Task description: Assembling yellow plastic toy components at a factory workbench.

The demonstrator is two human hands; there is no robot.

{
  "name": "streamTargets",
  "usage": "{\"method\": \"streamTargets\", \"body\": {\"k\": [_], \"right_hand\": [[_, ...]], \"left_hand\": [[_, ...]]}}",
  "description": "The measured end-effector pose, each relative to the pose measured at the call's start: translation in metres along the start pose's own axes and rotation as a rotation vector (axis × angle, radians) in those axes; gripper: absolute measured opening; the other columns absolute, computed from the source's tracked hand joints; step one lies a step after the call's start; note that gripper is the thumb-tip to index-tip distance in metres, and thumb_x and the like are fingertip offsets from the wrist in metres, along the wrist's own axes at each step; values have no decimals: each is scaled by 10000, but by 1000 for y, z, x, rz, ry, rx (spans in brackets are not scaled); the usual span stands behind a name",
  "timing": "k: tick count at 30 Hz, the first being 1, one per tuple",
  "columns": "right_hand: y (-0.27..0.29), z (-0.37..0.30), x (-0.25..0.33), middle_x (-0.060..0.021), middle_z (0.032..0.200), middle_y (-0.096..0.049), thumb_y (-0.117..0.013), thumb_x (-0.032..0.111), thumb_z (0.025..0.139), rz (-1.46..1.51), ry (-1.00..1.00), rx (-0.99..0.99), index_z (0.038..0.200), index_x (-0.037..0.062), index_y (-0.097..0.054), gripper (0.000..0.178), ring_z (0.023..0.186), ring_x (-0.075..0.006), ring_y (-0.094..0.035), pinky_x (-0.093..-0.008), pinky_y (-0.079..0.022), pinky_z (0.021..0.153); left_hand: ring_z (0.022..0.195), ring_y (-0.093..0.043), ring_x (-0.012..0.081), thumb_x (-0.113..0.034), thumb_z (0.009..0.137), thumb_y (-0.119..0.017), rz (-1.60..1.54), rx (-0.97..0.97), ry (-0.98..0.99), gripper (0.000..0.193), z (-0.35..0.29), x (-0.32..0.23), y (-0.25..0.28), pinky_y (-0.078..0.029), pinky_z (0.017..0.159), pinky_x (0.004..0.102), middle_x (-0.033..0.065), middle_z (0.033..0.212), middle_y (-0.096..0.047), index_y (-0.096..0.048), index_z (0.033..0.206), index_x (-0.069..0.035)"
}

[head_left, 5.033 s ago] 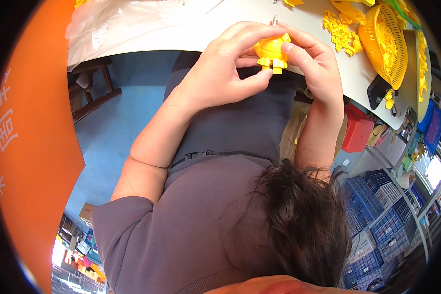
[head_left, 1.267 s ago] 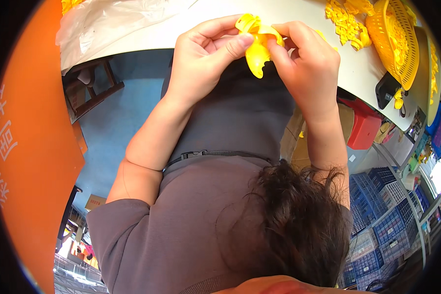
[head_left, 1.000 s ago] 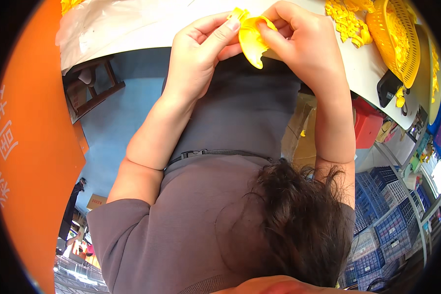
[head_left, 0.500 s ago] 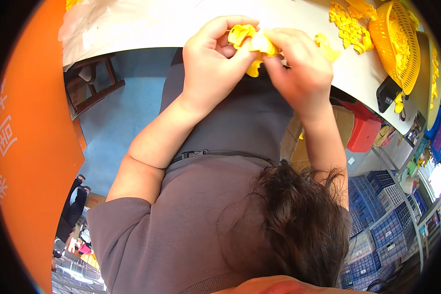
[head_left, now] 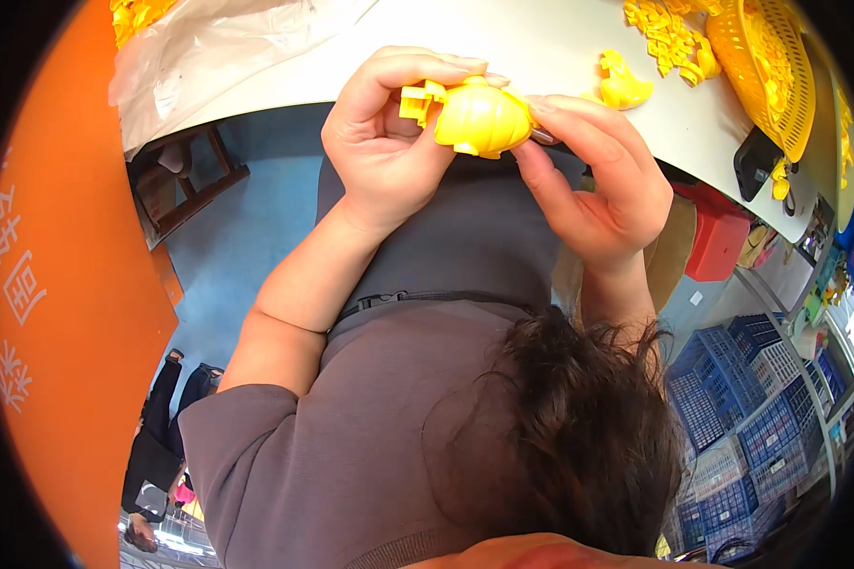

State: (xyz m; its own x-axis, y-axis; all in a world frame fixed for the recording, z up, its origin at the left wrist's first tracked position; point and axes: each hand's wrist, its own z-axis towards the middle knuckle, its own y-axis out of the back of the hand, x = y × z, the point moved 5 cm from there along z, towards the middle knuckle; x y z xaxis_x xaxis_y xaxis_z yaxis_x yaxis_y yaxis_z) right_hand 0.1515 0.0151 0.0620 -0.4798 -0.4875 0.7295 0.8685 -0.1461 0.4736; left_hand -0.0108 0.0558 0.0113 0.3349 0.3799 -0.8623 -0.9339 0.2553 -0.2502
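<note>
Over my lap at the table's front edge, my left hand (head_left: pixel 384 133) closes around a rounded, ribbed yellow plastic part (head_left: pixel 485 118). A small square-cornered yellow piece (head_left: pixel 421 101) sticks out at its left end, between my thumb and fingers. Whether the two are joined, I cannot tell. My right hand (head_left: pixel 605 171) pinches the right end of the ribbed part with thumb and fingertips. On the table beyond my right hand lies a loose curved yellow part (head_left: pixel 623 82).
At the right, a yellow basket (head_left: pixel 799 104) of small yellow parts stands beside a heap of yellow pieces (head_left: pixel 657 36). A dark phone (head_left: pixel 755 163) rests at the table edge. Clear plastic sheeting (head_left: pixel 190 71) covers the table's left. Below are a red stool (head_left: pixel 718 237) and blue crates (head_left: pixel 716 379).
The yellow part has turned so its ribbed outer side shows. My hands are slightly lower and farther apart, the right one shifted rightward.
</note>
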Motion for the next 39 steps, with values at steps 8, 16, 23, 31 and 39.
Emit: {"method": "streamTargets", "body": {"k": [8, 16, 23, 31, 39], "right_hand": [[1, 0, -1, -121, 933, -720, -775, -69, 736, -276, 122, -12, 1050, -2, -707, 328, 834, -230, -711, -299, -569, 764], [4, 46, -46, -129, 842, -713, -708, 56, 856, -156, -166, 552, 1104, 31, -715, 250, 720, -222, -696, -290, -535, 663], [6, 42, -57, -134, 862, -713, -685, 31, 879, -141, -97, 544, 1165, 48, -707, 288, 721, -212, -674, -286, -524, 688], [-3, 20, -40, -117, 953, -716, -664, -1, 894, -140, -173, 322, 1237, 52, -678, 347, 830, -149, -677, -269, -533, 738], [6, 17, -51, -64, 974, -708, -733, -21, 828, -54, -245, 269, 1217, 39, -682, 397, 738, -89, -637, -221, -522, 628]], "left_hand": [[918, -671, 167, 104, 840, -657, 192, -31, 232, 231, -1, 1, -8, -574, 793, 276, 117, 1091, -643, -634, 1064, 53], [794, -684, 177, -20, 833, -664, 634, 225, 624, 195, 45, 6, -16, -547, 721, 280, 124, 864, -701, -681, 1012, 56], [731, -688, 298, -68, 777, -652, 592, 157, 508, 240, 48, 5, -15, -535, 705, 356, 231, 774, -675, -685, 979, 57], [863, -674, 118, 28, 861, -669, 426, 9, 392, 247, 21, 22, -10, -561, 766, 240, 74, 968, -696, -658, 1108, 43], [1067, -634, 158, -55, 937, -643, -255, 219, 617, 414, 12, 9, -13, -547, 910, 282, 95, 1208, -612, -542, 1337, -23]]}}
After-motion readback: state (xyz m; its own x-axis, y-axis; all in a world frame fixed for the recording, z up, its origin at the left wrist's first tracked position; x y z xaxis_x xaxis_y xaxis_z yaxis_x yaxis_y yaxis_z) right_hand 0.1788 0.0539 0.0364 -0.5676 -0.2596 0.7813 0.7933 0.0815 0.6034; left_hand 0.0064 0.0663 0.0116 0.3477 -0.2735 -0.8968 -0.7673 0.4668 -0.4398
